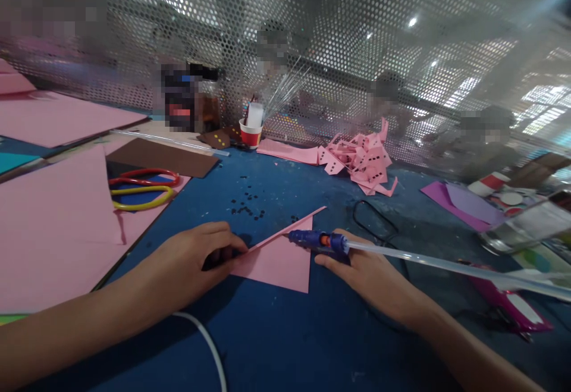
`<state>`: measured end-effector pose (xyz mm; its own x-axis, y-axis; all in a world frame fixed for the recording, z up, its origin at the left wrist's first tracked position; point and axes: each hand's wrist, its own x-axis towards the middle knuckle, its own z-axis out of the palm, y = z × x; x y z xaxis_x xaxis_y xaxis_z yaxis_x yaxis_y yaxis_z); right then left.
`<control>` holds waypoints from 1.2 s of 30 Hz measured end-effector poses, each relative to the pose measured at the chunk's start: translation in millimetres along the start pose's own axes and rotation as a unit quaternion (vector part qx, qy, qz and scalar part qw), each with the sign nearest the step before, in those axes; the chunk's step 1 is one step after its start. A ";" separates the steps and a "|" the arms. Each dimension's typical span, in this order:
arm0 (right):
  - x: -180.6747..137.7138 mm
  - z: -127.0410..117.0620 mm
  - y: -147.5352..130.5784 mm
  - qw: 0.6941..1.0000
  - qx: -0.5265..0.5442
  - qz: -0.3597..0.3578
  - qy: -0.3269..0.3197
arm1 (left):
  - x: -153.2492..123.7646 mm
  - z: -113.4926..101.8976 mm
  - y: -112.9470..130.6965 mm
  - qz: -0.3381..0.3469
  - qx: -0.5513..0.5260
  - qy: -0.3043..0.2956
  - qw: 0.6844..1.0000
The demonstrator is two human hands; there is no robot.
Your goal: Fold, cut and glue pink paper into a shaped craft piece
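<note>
A small piece of pink paper [285,266] lies on the blue table, its upper edge rolled or folded into a narrow slanting strip. My left hand [209,252] pinches that strip at its lower left end. In my right hand [357,261] is a blue glue gun [307,238], its nozzle at the fold near the middle of the paper. From the gun's back a long clear glue stick [446,267] runs out to the right. Small black dots [247,204] are scattered on the table beyond the paper.
Scissors with red and yellow handles [143,197] rest among large pink sheets [53,231] at left. Behind are a paper cup [250,135] and a heap of dotted pink pieces [361,163]. A magenta object [513,306] and a black cord [370,216] lie at right.
</note>
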<state>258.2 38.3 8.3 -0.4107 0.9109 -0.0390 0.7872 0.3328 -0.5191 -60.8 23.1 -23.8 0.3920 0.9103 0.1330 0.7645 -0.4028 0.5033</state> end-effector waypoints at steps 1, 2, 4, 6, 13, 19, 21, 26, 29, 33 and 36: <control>0.3 0.1 1.7 1.000 -0.002 0.001 0.003 | -0.1 0.5 -0.8 0.001 0.001 0.001 1.000; 0.7 0.3 3.4 1.000 -0.003 0.002 0.006 | 0.0 1.0 -1.5 0.002 0.002 0.001 1.000; 1.8 0.3 6.4 1.000 -0.006 0.004 0.010 | 0.1 1.3 -2.1 0.005 0.006 0.001 1.000; 3.0 0.0 9.1 1.000 -0.008 0.006 0.014 | 0.3 1.0 -1.6 0.002 0.010 -0.003 1.000; 5.8 -3.1 18.1 0.999 -0.018 0.013 0.036 | -0.8 0.1 0.1 -0.007 0.018 -0.007 1.000; 6.0 -7.9 21.7 0.998 -0.035 0.017 0.053 | -0.2 3.8 -4.7 -0.005 0.001 0.002 1.000; 5.8 -9.2 22.2 0.998 -0.035 0.022 0.056 | 0.5 5.7 -6.8 0.000 0.001 0.005 1.000; 5.7 -10.2 24.3 0.998 -0.014 0.037 0.056 | 1.2 6.8 -9.1 0.000 -0.001 0.005 1.000; 5.9 -13.2 23.4 0.997 0.050 0.049 0.031 | 0.7 4.5 -7.2 -0.004 -0.002 0.003 1.000; 6.2 -22.5 18.5 0.988 0.154 0.026 -0.012 | -0.1 0.7 -1.4 -0.007 -0.015 -0.007 1.000; 6.4 -28.5 19.8 0.988 0.147 0.024 0.027 | -0.4 -1.5 3.2 -0.011 -0.021 -0.005 1.000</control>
<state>284.3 57.7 22.1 -0.3442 0.9385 -0.0273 0.6345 0.2110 -0.7436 -59.3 21.7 -21.0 0.3806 0.9179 0.1120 0.7507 -0.3774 0.5423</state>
